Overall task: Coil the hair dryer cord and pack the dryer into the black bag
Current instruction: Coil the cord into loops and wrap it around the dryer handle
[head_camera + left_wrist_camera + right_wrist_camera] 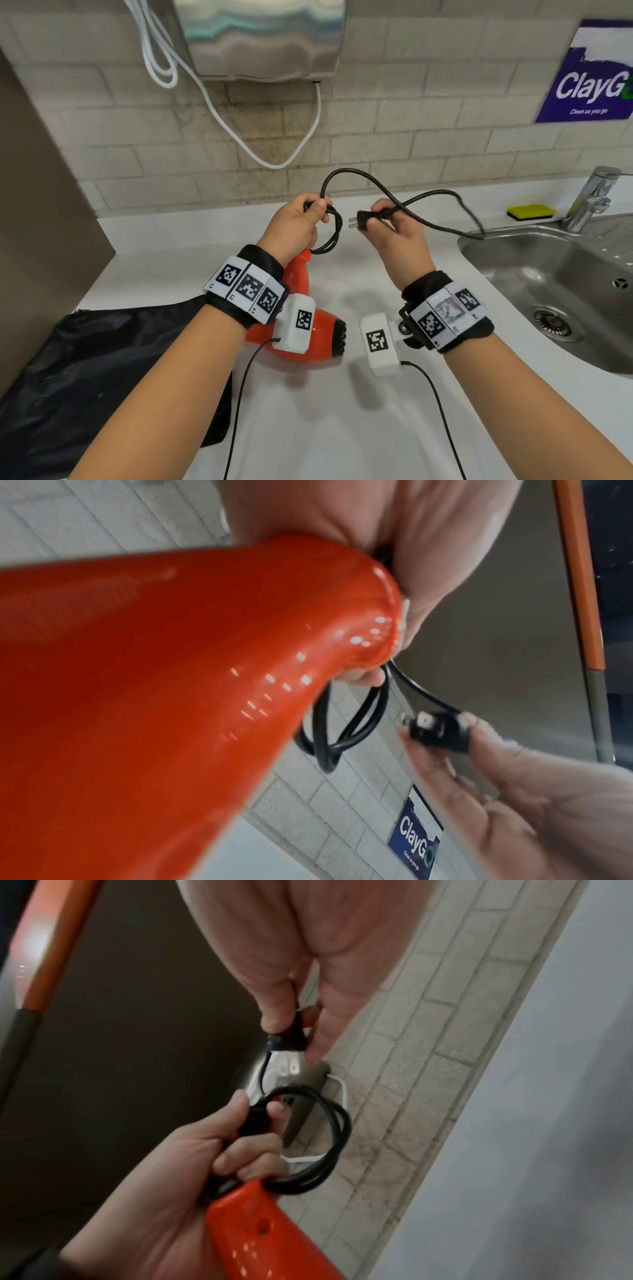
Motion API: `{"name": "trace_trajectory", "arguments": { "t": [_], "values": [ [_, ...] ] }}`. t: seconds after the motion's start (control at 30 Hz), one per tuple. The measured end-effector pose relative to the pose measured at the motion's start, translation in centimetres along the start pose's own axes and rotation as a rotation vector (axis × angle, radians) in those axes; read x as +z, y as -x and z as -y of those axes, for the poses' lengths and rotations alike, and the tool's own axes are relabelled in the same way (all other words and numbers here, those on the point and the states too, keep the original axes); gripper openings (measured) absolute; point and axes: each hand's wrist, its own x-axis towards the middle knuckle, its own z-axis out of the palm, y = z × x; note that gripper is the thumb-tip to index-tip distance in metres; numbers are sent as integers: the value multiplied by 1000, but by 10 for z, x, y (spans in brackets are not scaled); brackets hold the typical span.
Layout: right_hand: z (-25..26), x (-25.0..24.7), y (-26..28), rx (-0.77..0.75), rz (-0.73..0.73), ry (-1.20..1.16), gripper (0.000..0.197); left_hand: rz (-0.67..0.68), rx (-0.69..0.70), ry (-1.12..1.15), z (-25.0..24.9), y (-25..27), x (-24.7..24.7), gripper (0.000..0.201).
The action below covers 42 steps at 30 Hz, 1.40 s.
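Observation:
An orange hair dryer (310, 329) hangs nozzle-down over the white counter, its handle (205, 669) held up near my left hand (301, 224). That hand grips small coiled loops of the black cord (334, 229) at the handle's end (308, 1139). My right hand (387, 222) pinches the black plug (368, 219), prongs pointing left, seen too in the wrist views (438, 734) (289, 1039). The rest of the cord arcs up between the hands and trails right over the sink edge. The black bag (102, 370) lies flat at the lower left.
A steel sink (561, 284) with a tap (589, 198) is on the right, a yellow sponge (531, 211) behind it. A metal hand dryer (260, 37) with white cables hangs on the tiled wall. A grey panel stands at the left.

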Motion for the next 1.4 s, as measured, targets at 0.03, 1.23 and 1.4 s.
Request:
{"name": "trace_trajectory", "arguments": {
  "t": [0.03, 1.23, 1.4],
  "values": [
    [2, 4, 4, -24, 37, 5, 34, 3, 5, -2, 0, 0, 0, 18],
    [-56, -35, -1, 268, 207, 1248, 43, 43, -60, 62, -2, 4, -8, 22],
    [-60, -34, -17, 501, 212, 1492, 43, 47, -52, 84, -3, 4, 0, 23]
  ]
}}
